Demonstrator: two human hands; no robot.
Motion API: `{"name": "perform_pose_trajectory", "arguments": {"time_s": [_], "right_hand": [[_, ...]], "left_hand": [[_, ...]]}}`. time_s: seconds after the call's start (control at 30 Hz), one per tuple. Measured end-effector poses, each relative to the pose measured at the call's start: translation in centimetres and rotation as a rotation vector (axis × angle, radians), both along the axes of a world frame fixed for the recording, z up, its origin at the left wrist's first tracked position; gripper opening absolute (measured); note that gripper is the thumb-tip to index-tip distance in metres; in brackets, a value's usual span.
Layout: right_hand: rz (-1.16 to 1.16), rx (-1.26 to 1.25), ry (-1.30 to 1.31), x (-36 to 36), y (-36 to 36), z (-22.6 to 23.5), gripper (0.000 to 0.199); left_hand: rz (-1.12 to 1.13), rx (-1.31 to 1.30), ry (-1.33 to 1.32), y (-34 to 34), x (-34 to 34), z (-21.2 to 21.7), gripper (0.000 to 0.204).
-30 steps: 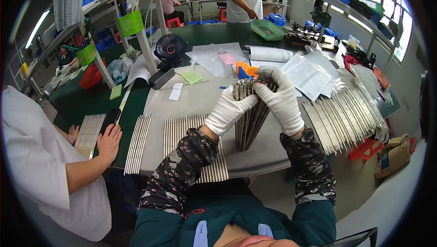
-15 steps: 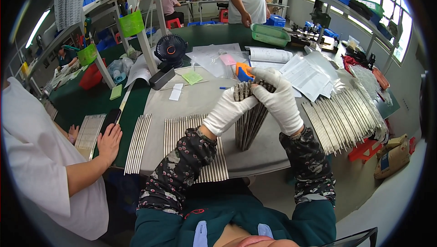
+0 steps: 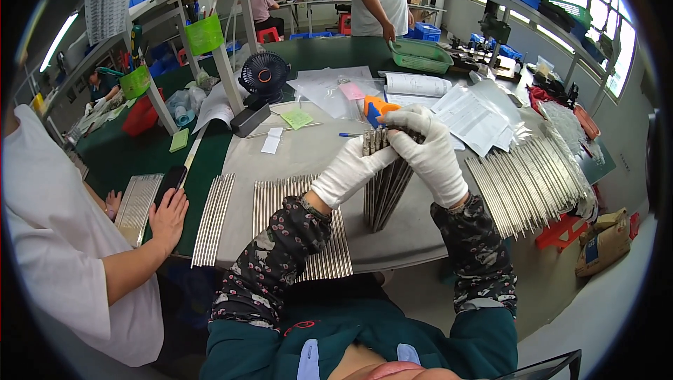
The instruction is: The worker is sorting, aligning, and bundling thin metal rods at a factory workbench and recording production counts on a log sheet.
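Observation:
A bundle of thin metal rods (image 3: 382, 201) stands on end on the grey tabletop, leaning slightly. My left hand (image 3: 352, 170), in a white glove, wraps round the bundle near its top. From the other side my right hand (image 3: 425, 148), also gloved in white, grips the upper rod ends with its fingers bent over them. Behind the bundle lies an orange and blue tool (image 3: 377, 109), partly covered by my right hand. A row of metal rods (image 3: 329, 247) lies flat under my left forearm, with a smaller row of rods (image 3: 214, 220) to its left.
Many rods (image 3: 526, 187) lie side by side at the right. Papers (image 3: 477, 113), a black fan (image 3: 264, 75) and a green basket (image 3: 422, 56) stand farther back. A co-worker's hand (image 3: 168, 219) rests beside a dark phone-like object at the left. Another person stands across the table.
My hands stay round the upright rods, with only slight shifts of the fingers and rod tops. The person across the table has moved a hand to the right, onto the green basket.

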State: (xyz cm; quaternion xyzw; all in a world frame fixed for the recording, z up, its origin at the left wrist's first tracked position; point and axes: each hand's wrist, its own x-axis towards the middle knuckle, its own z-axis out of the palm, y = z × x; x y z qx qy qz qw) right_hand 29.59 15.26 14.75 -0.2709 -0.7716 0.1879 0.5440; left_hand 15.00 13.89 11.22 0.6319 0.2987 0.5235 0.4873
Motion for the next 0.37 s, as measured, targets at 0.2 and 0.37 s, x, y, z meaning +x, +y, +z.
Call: {"name": "perform_pose_trajectory", "arguments": {"time_s": [0.2, 0.37], "right_hand": [[0.000, -0.093, 0.024, -0.03, -0.06, -0.29, 0.016], [0.029, -0.069, -0.003, 0.00, -0.19, -0.04, 0.024]], "left_hand": [[-0.001, 0.041, 0.048, 0.12, -0.20, -0.10, 0.023], [-0.024, 0.070, 0.026, 0.21, 0.10, -0.15, 0.027]]}}
